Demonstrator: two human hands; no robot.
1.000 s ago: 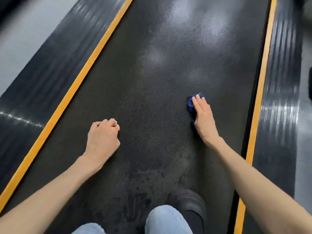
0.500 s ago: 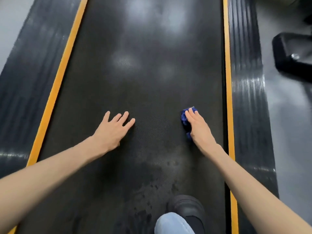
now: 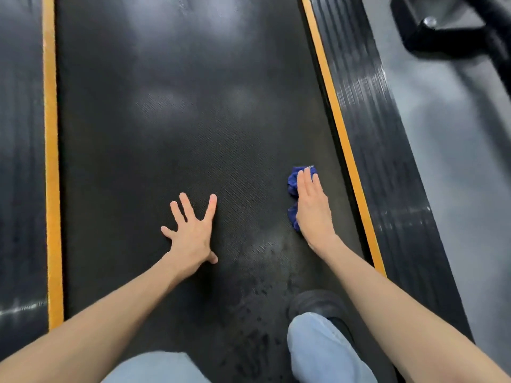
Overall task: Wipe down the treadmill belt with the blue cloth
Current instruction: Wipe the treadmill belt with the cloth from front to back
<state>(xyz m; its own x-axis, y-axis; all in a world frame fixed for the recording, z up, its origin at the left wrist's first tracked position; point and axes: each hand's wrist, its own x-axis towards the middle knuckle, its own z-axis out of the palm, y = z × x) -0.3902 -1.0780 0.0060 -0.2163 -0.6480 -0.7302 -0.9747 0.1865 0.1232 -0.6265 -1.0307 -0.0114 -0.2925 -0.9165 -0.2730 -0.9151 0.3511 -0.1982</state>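
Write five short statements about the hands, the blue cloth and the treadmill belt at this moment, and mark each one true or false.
1. The right hand presses the blue cloth onto the treadmill belt with straight fingers. True.
2. The left hand is clenched in a fist. False: its fingers are spread on the belt.
3. The cloth lies nearer the right orange stripe than the left one. True.
4. The left hand holds a second cloth. False: it holds nothing.
5. A dark shoe stands on the belt nearer the camera than the right hand. True.
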